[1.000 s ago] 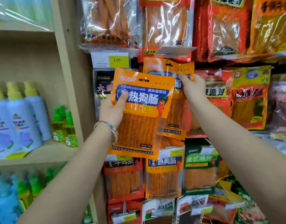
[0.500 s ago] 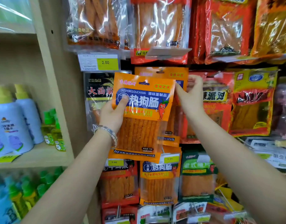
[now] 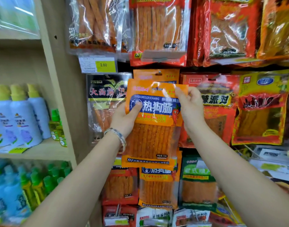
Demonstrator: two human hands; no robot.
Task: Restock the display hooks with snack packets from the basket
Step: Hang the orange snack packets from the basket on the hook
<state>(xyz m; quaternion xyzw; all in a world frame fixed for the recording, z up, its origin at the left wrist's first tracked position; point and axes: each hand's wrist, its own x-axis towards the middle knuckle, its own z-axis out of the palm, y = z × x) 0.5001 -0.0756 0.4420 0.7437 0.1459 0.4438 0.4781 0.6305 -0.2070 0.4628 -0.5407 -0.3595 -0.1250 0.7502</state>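
Head view: the hanging step is in hand. The left hand [image 3: 125, 118] grips the orange snack packet [image 3: 154, 128] at its left edge, thumb across the blue label, and the right hand [image 3: 189, 105] pinches its top right corner. The packet is upright in front of a matching hung packet [image 3: 170, 76], its punched hole just below the display hook [image 3: 159, 73]. Judged next: lift it and thread that hole over the hook tip before either hand lets go.

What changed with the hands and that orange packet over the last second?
The right hand came off the hung orange packets and took hold of the top corner of the orange blue-labelled snack packet, which moved right, over them. The left hand still grips it.
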